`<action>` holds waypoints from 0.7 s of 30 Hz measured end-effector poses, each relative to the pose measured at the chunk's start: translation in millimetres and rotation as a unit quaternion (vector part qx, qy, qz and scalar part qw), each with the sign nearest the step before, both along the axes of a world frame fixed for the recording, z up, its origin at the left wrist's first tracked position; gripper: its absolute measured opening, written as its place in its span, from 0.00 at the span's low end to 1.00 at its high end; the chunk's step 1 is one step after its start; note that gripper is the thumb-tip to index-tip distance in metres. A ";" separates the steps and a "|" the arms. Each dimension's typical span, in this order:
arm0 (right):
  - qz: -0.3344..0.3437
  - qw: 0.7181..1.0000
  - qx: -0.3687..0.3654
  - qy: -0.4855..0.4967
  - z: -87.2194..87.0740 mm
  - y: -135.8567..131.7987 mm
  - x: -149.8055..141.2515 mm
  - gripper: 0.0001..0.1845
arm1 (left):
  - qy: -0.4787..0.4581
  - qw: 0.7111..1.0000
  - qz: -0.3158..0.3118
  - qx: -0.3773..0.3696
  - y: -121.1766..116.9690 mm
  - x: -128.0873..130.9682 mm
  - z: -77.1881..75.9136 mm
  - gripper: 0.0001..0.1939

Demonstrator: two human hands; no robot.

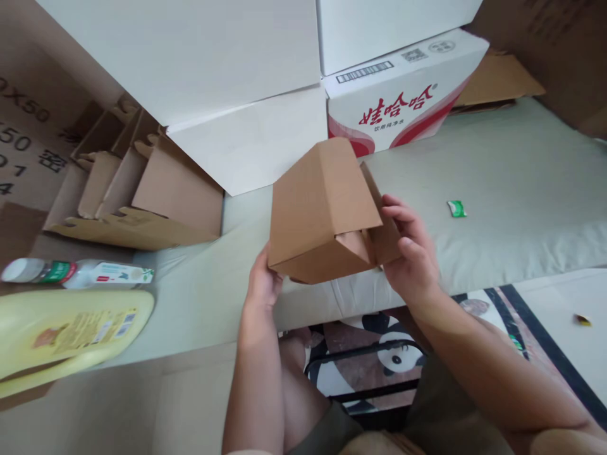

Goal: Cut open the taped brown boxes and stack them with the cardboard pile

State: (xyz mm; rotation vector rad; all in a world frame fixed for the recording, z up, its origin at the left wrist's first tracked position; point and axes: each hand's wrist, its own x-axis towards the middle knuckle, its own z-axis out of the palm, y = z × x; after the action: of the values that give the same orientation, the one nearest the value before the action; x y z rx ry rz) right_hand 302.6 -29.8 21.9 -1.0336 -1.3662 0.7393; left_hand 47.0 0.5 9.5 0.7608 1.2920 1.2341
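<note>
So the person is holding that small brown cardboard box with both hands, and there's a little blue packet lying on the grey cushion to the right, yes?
Not quite: the packet is green, not blue, as the head view shows. The rest holds: the left hand and right hand both hold the small brown cardboard box, and the packet lies on the grey cushion.

Plain brown box (322, 208), red-and-white carton (403, 107), yellow bottle (61, 335).

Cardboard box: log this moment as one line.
left hand: holds cardboard box corner | right hand: presses side flap | box: lifted, partly folded | nearby: bottle
</note>
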 end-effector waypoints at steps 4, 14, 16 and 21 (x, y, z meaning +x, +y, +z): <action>-0.020 0.998 0.059 0.005 12.7 -4.5 4.6 0.22 | 0.028 0.976 -0.184 -0.113 -4.5 5.2 0.3 0.29; 0.086 0.989 0.068 -0.102 17.8 2.3 5.8 0.27 | 0.246 0.930 -0.007 0.274 5.6 4.9 2.0 0.25; 0.106 0.986 0.065 -0.110 18.7 2.3 5.8 0.29 | 0.269 0.899 -0.027 0.344 1.1 9.4 4.5 0.24; 0.151 0.981 0.057 -0.103 25.8 0.6 4.4 0.26 | 0.351 0.820 -0.070 0.447 -8.2 21.7 12.5 0.21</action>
State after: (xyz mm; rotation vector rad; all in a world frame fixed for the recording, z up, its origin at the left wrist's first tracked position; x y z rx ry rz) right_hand 307.0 -29.2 47.6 -0.8384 -1.7504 0.7803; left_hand 68.8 -7.7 22.1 2.1118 1.1181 1.4904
